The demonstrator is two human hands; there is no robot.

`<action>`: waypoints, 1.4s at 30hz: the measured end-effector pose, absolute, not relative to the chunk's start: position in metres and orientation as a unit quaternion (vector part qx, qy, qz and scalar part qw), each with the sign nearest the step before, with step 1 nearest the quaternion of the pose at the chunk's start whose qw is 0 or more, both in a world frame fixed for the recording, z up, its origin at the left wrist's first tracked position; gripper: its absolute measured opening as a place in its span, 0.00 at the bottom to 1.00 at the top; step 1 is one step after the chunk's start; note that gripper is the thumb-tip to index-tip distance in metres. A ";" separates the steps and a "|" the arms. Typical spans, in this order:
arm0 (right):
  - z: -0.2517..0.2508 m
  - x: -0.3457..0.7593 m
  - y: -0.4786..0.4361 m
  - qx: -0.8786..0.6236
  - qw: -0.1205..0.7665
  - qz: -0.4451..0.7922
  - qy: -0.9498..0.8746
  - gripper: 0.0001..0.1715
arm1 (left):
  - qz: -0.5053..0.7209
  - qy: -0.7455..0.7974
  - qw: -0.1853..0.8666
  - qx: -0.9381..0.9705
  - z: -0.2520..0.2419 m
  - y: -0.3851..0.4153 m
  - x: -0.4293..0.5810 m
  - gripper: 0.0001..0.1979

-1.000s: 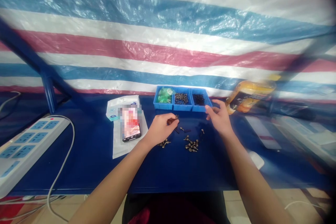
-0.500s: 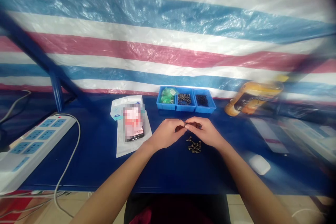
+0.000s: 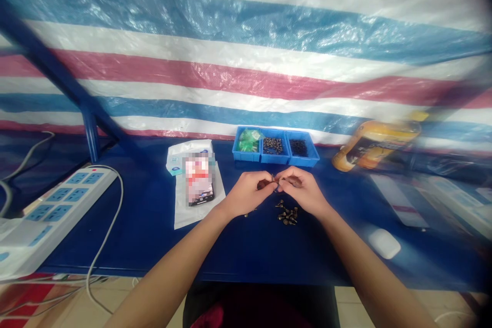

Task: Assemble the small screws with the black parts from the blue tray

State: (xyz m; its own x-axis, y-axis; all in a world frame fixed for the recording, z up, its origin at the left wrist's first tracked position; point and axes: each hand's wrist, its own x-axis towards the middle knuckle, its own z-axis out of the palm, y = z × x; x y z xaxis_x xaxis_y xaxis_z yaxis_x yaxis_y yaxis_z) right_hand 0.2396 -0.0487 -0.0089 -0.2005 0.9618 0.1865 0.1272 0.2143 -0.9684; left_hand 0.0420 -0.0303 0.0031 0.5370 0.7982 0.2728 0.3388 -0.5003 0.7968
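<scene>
My left hand (image 3: 251, 189) and my right hand (image 3: 300, 189) meet fingertip to fingertip above the blue table. Both are closed in a pinch around something tiny, mostly hidden by the fingers; its kind does not show. Just below my right hand lies a small pile of brass-coloured screws (image 3: 287, 214). Another small metal piece (image 3: 249, 212) rests by my left wrist. Behind the hands stand three joined blue bins (image 3: 274, 158): the left one holds a green plastic bag (image 3: 249, 141), the middle one small metal parts (image 3: 272, 145), the right one dark small parts (image 3: 298, 147).
A phone (image 3: 200, 182) lies on a white packet (image 3: 184, 215) at left. Further left are a power strip (image 3: 65, 210) and its cable (image 3: 111, 230). On the right are an orange drink bottle (image 3: 378, 143), a flat pale box (image 3: 397, 200) and a white case (image 3: 384, 242).
The whole view has shifted slightly, so things sit a little further right. My hands stay pinched together, with the fingers slightly rearranged. A small metal piece now shows by my left wrist.
</scene>
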 end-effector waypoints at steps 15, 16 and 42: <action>-0.005 0.242 -0.047 -0.456 0.417 0.349 -0.704 0.11 | 0.364 0.380 0.358 0.771 0.000 -0.028 0.042 0.13; -0.005 0.242 -0.047 -0.455 0.419 0.346 -0.705 0.11 | 0.361 0.379 0.359 0.773 0.000 -0.028 0.041 0.13; -0.011 0.238 -0.047 -0.488 0.432 0.319 -0.688 0.15 | 0.338 0.391 0.346 0.783 0.004 -0.027 0.040 0.14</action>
